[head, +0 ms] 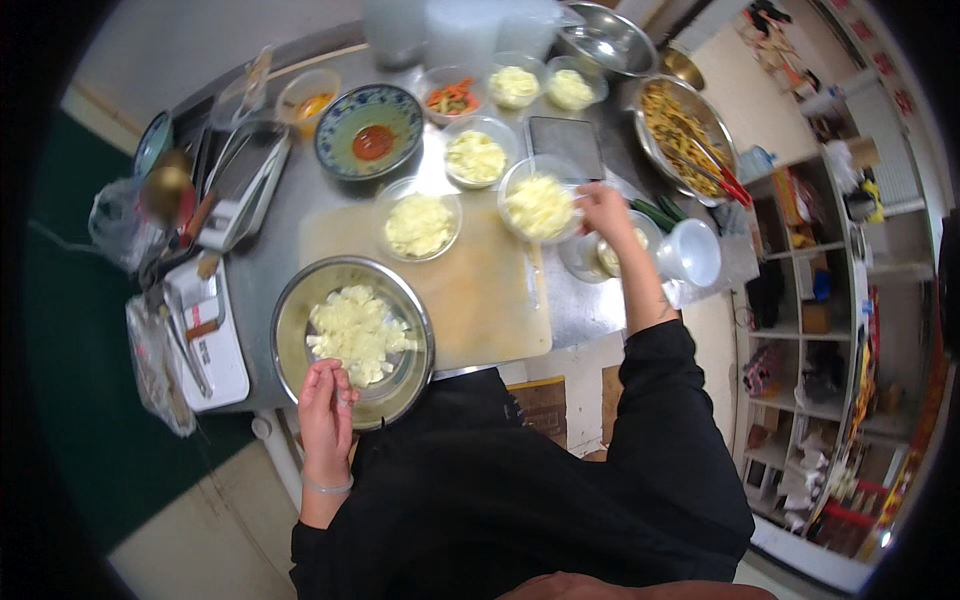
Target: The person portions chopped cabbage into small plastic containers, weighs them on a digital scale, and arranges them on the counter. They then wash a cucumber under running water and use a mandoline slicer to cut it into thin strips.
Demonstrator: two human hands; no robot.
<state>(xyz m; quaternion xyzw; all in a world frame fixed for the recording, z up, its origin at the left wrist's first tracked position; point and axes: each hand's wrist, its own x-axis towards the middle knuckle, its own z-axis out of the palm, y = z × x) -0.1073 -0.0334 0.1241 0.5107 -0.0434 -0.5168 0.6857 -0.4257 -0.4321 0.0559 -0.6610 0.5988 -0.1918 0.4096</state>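
Observation:
My right hand (602, 211) grips the rim of a clear plastic bowl (538, 201) filled with pale yellow chopped food, over the back right corner of a cutting board (487, 300). My left hand (326, 390) is at the near rim of a steel mixing bowl (279, 330), its fingers bunched; whether they hold anything I cannot tell. Pale chopped pieces (360, 334) lie in the steel bowl. Another filled plastic bowl (418, 225) sits at the board's back left, and one more (477, 156) stands behind the board. Near my right wrist is a plastic bowl partly hidden by my arm.
Behind stand a blue-patterned bowl (397, 105) with red sauce, a dark flat scale-like plate (565, 148) and several small filled bowls. At right are a steel bowl of mixed food (679, 120) with red-handled tongs, cucumbers (654, 214) and stacked white bowls (694, 251). A white tray (232, 367) lies left.

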